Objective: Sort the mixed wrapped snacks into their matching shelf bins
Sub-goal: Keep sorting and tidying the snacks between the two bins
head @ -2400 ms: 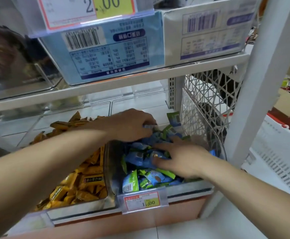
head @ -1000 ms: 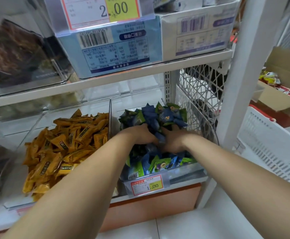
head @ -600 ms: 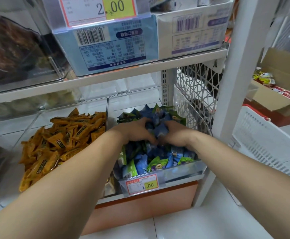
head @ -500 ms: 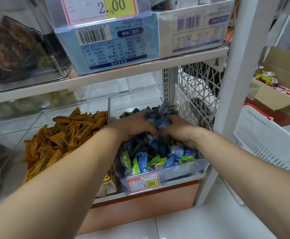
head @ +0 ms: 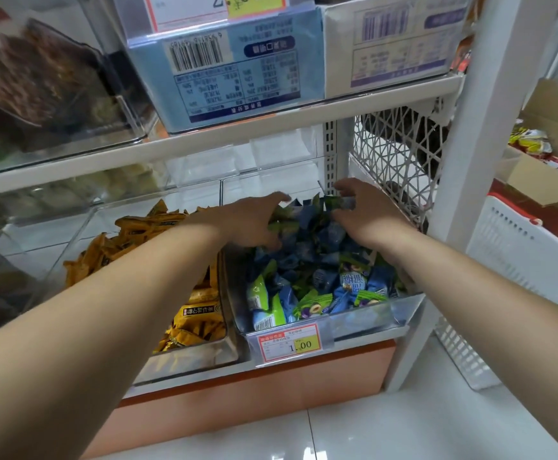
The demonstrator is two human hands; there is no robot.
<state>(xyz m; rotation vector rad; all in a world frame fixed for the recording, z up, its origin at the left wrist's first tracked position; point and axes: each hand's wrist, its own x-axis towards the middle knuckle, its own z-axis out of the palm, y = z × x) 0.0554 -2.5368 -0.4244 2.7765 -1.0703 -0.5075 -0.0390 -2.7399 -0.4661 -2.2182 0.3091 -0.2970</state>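
In the clear bin (head: pixel 374 318), heaped blue and green snacks (head: pixel 317 260), left hand (head: pixel 251 220) and right hand (head: pixel 367 215) splayed against them

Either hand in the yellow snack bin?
No: the left hand and right hand both rest on the blue and green snacks, in the bin beside the yellow snacks.

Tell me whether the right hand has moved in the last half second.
Yes. The right hand has reached deeper into the bin, away from the 1.00 price tag and toward the perforated upright behind it.
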